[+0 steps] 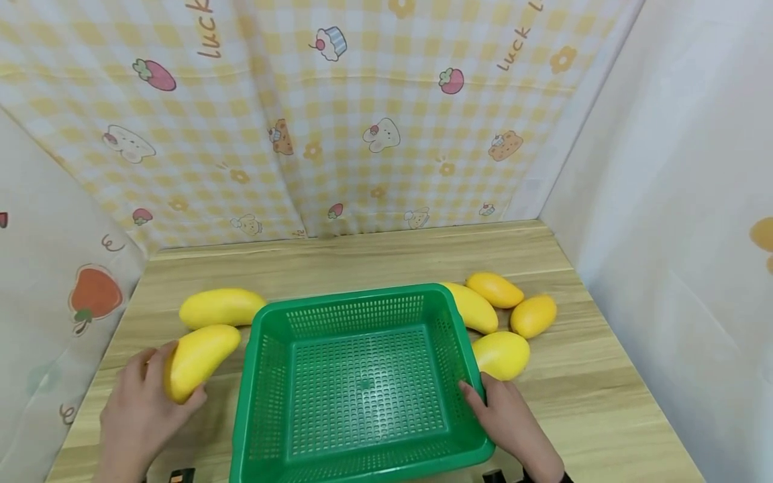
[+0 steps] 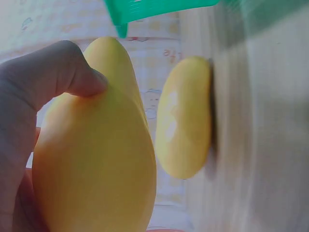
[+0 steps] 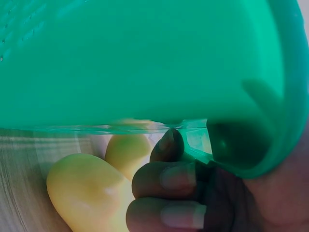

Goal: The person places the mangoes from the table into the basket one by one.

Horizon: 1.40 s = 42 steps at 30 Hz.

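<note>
We are seeing a yellow mango (image 1: pixel 202 363) and green basket (image 1: pixel 368 365).
The left hand (image 1: pixel 140 404) is holding the mango aslant, left of the slotted, rectangular basket; the right hand (image 1: pixel 512 417) is gripping its right rim.

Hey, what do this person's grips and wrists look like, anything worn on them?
The left grip and right grip are both bare, without gloves. A black piece with a small orange patch shows beside the left wrist, and black material at the right wrist; whether strap or sleeve, the cropping hides.
</note>
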Available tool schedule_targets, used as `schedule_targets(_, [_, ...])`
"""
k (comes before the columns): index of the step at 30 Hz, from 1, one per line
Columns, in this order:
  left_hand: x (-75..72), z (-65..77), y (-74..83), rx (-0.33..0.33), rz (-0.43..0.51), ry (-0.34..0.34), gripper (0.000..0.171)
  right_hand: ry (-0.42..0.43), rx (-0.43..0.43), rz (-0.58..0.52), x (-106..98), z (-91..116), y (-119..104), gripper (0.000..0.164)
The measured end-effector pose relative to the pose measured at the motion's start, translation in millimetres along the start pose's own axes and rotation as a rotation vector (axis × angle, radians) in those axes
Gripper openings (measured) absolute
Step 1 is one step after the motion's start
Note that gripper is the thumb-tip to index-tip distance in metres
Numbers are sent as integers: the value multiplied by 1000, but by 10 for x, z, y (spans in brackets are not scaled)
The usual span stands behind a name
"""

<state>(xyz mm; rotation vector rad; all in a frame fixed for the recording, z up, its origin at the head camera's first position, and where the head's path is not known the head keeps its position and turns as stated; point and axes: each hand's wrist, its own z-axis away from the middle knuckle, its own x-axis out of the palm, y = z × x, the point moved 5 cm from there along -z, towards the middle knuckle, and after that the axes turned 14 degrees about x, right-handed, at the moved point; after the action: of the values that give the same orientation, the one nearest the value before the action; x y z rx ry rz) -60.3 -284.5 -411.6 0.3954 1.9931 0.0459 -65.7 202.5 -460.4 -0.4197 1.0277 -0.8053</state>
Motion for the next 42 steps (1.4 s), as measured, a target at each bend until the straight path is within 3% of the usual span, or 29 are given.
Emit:
schedule_targets(11, [-160,-158,108,173,-47,133,73,-2,-10,-11,-8,8,-14,33])
schedule_targets(18, [-160,-206,134,190,-47,154,74,37,-21,31,-3,14,-22,32])
schedule_targets(22, [-154,-267,206,234,-39,186,75,35,-26,29,-6,16,-25,33])
schedule_targets(33, [-125,-482,520,348,42,178,76,-8,-20,-36,13,30,-11,38])
schedule_targets(42, [-67,-670,739,442,78,128,72,-29,-26,-74,9,31,-7,41])
